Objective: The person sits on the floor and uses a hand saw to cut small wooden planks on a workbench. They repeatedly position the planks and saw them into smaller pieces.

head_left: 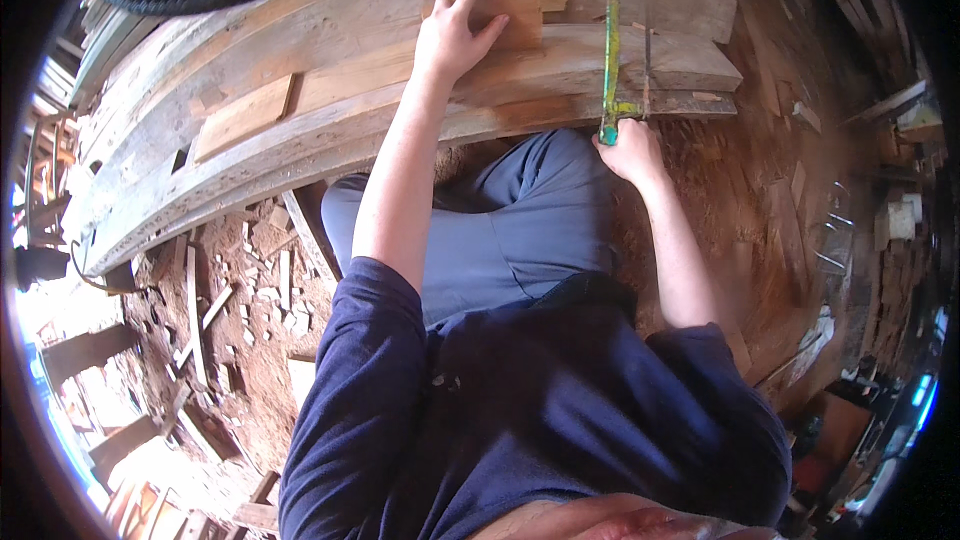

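A dark navy shirt (pixel 570 410), its front marked by a few pale specks (pixel 446 381), has sleeves (pixel 372 315) ending near the elbows. The trousers (pixel 465 255) are grey-blue, and both forearms (pixel 398 175) are bare.

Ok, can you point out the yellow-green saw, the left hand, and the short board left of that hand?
Yellow-green saw (pixel 612 50): head view, long frame bar.
Left hand (pixel 451 39): head view, back of the hand.
Short board (pixel 245 118): head view, upper face.

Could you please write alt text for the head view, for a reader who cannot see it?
A person's right hand grips a green-framed saw at the edge of a weathered plank worktop, while the left hand rests on a small board lying there. Wood scraps lie scattered at the lower left.
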`<state>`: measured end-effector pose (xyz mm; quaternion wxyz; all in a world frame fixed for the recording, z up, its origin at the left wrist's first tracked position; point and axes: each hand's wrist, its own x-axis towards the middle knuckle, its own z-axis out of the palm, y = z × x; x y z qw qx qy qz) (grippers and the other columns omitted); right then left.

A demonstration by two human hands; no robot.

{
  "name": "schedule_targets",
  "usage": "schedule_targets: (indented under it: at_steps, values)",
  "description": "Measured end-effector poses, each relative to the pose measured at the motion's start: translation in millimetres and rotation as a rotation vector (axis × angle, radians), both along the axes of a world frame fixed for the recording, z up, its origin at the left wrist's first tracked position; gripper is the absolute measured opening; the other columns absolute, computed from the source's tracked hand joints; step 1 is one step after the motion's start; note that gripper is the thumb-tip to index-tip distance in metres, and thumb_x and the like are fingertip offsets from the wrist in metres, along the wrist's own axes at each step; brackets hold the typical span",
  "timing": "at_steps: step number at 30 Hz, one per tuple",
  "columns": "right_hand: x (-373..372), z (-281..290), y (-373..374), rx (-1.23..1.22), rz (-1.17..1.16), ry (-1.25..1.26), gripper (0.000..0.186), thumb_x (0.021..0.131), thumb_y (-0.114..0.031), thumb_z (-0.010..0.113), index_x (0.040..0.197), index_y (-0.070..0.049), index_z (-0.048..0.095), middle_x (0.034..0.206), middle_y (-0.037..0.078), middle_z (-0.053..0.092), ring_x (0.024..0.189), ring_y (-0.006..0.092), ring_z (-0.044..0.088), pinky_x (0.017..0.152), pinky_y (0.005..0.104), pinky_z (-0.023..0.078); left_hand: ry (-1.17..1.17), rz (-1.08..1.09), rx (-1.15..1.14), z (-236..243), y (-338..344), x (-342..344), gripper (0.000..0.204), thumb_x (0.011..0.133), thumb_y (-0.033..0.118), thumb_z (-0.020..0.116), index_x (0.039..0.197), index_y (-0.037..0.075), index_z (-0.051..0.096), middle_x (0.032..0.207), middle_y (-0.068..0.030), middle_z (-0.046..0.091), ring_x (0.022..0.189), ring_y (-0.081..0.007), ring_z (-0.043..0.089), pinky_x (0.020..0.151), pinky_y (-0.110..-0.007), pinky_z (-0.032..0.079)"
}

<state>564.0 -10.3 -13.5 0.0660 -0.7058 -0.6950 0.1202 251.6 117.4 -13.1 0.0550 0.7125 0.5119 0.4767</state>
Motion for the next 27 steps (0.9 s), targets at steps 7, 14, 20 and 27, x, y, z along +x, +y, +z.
schedule_targets:
  at_steps: [7, 14, 20, 27]
  values:
    - [0.1, -1.2, -9.2, 0.180, -0.026, -0.104, 0.029, 0.089, -0.035, 0.075, 0.086, -0.006, 0.074, 0.083, 0.022, 0.074, 0.085, 0.0437, 0.075, 0.076, 0.0524, 0.058, 0.019, 0.026, 0.010, -4.8, 2.1, -0.7, 0.058, 0.090, 0.048, 0.078, 0.141, 0.025, 0.063, 0.125, -0.0244, 0.069, 0.099, -0.0483, 0.073, 0.086, -0.051, 0.064]
    - [22.9, 2.3, -28.6, 0.371, -0.022, -0.107, 0.044, 0.079, -0.038, 0.090, 0.102, -0.005, 0.071, 0.100, 0.018, 0.076, 0.098, 0.0398, 0.074, 0.086, 0.0499, 0.057, 0.015, 0.025, 0.055, -4.7, 1.3, -1.2, 0.055, 0.090, 0.046, 0.081, 0.137, 0.021, 0.065, 0.114, -0.0170, 0.070, 0.099, -0.0393, 0.074, 0.085, -0.050, 0.063]
    - [45.6, -4.2, -39.4, 0.397, 0.073, -0.047, 0.053, 0.078, -0.024, 0.092, 0.120, -0.008, 0.064, 0.114, 0.016, 0.072, 0.108, 0.0397, 0.068, 0.095, 0.0508, 0.053, 0.002, 0.031, 0.010, -1.6, -1.3, -1.0, 0.054, 0.090, 0.046, 0.081, 0.135, 0.022, 0.066, 0.113, -0.0165, 0.070, 0.100, -0.0404, 0.073, 0.086, -0.050, 0.062]
    - [64.4, -1.6, -60.1, 0.285, -0.038, 0.038, 0.077, 0.079, -0.028, 0.093, 0.141, -0.008, 0.051, 0.124, 0.019, 0.070, 0.121, 0.0375, 0.066, 0.101, 0.0488, 0.053, 0.036, 0.050, 0.034, -0.3, -0.9, -1.2, 0.056, 0.089, 0.049, 0.081, 0.135, 0.021, 0.066, 0.114, -0.0182, 0.070, 0.101, -0.0418, 0.073, 0.085, -0.051, 0.062]
